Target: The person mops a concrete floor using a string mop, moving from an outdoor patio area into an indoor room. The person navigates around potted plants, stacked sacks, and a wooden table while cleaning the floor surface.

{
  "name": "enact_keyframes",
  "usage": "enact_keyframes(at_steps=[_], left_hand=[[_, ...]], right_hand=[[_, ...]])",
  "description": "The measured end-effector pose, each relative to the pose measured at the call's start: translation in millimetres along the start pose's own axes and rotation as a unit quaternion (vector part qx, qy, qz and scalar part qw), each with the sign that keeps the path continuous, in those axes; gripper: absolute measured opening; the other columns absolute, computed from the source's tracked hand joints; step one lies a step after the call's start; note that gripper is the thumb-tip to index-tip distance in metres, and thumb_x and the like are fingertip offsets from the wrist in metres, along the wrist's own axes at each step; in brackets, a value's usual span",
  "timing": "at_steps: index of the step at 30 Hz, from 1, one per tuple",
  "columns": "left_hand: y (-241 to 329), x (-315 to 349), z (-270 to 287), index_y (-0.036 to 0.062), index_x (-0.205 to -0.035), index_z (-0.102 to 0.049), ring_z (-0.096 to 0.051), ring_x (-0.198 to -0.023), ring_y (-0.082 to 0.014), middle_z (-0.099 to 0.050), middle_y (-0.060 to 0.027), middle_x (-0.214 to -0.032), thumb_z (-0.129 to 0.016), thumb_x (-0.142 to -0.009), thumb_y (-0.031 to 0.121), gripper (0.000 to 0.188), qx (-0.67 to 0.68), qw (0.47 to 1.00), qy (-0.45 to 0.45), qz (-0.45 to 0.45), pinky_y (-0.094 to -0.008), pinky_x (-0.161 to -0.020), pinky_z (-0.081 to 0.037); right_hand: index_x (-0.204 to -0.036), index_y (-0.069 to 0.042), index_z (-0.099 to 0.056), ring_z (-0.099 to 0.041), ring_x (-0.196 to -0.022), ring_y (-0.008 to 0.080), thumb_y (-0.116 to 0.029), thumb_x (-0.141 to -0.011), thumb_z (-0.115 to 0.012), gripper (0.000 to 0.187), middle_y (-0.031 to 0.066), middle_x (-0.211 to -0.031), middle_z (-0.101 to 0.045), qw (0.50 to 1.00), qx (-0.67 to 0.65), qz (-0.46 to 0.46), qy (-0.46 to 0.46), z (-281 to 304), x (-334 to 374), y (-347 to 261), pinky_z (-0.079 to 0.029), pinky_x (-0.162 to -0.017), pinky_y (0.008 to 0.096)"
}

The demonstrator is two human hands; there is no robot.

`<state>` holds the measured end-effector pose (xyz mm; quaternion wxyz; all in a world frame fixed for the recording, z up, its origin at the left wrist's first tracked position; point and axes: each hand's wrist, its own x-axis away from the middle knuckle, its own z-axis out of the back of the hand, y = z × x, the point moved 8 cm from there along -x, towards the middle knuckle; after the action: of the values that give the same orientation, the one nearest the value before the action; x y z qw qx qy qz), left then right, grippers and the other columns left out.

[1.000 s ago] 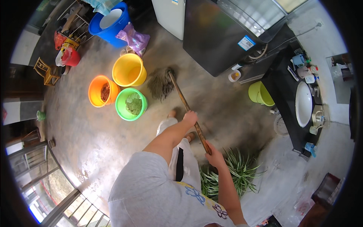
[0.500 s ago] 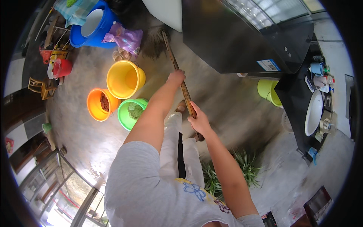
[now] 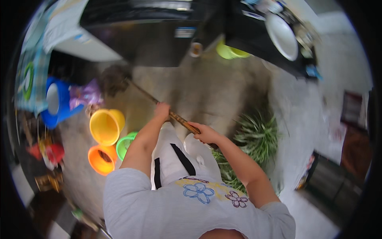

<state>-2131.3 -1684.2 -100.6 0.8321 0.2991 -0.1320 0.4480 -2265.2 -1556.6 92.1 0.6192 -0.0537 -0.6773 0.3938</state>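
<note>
My left hand is wrapped round the wooden handle of a mop, about midway along it. Closer to my body, my right hand grips the handle near its upper end. The pole slants away to the far left. Its dark, stringy mop head rests on the floor beside a purple plastic bag and close to a white appliance; motion blurs it a little.
Yellow, orange and green buckets stand left of my legs, near a blue tub. A glossy black cabinet is ahead. Leafy plants are at right; a black counter bears a white basin.
The view has turned to the right, so the buckets and cabinet appear farther left. The mop handle now slants more to the left in the picture. Both hands have kept their hold on it.
</note>
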Motion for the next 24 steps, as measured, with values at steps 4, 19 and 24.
enact_keyframes(at_steps=[4, 19, 24], left_hand=[[79, -1, -11, 0.0133, -0.082, -0.066, -0.055, -0.094, -0.0303, -0.058, -0.0121, -0.090, -0.055, -0.075, 0.012, 0.014, 0.019, 0.998, -0.001, -0.053, -0.0404, -0.089, -0.042], [443, 20, -167, 0.0101, -0.089, -0.066, -0.059, -0.091, -0.0328, -0.059, -0.0141, -0.094, -0.054, -0.077, 0.007, 0.017, -0.131, 0.935, -0.135, -0.300, -0.0427, -0.078, -0.050], [541, 25, -211, 0.0100, -0.095, -0.064, -0.056, -0.099, -0.0326, -0.057, -0.0135, -0.101, -0.053, -0.080, 0.008, 0.018, -0.192, 0.886, -0.256, -0.335, -0.0420, -0.081, -0.049]], right_hand=[[-0.136, -0.017, -0.037, -0.054, -0.056, 0.0136, -0.007, -0.075, -0.056, 0.064, 0.0070, -0.081, -0.060, 1.000, 0.007, -0.001, 0.024, 42, 60, 27, -0.048, -0.052, 0.0272], [-0.133, -0.017, -0.042, -0.056, -0.051, 0.0193, 0.001, -0.073, -0.052, 0.064, 0.0130, -0.078, -0.061, 0.966, -0.123, -0.131, 0.185, 89, 331, 242, -0.045, -0.047, 0.0309], [-0.134, -0.018, -0.040, -0.055, -0.053, 0.0160, -0.001, -0.074, -0.054, 0.064, 0.0093, -0.075, -0.059, 0.930, -0.184, -0.125, 0.291, 86, 375, 308, -0.047, -0.050, 0.0293]])
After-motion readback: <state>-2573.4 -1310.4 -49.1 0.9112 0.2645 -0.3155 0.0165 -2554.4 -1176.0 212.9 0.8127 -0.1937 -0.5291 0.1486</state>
